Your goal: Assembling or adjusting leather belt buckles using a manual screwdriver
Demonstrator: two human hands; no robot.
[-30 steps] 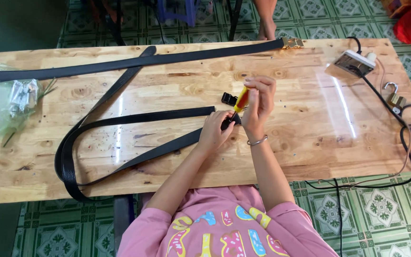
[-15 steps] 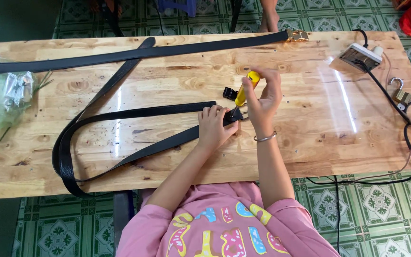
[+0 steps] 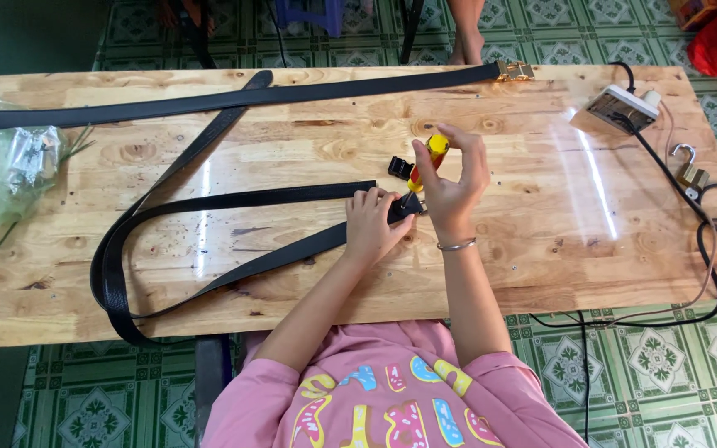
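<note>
Nearest the camera, pink printed sleeves reach over the front edge of the pale knotty wooden table (image 3: 541, 249). Left hand (image 3: 373, 226) lies knuckles-up, fingers pressed down on the end of the looped black leather belt (image 3: 209, 202), pinning it to the wood. Right hand (image 3: 451, 187), thin silver bangle (image 3: 456, 245) at the wrist, is clenched round the yellow-and-red-handled screwdriver (image 3: 426, 159); tool nearly upright, tip down at the belt end just beside the left fingertips. Small black clip (image 3: 400, 168) sits on the table just behind the screwdriver; cannot tell if it touches.

Belt loop runs left and curls back near the table's front-left edge. Farther back, a second long black strap with a gold-coloured buckle (image 3: 514, 71) spans the table's far side. Far left: crumpled clear plastic bag (image 3: 2, 170). Far right: white power adapter with black cable (image 3: 624, 106), metal hook (image 3: 690, 170). Beyond, green patterned floor tiles (image 3: 541, 33).
</note>
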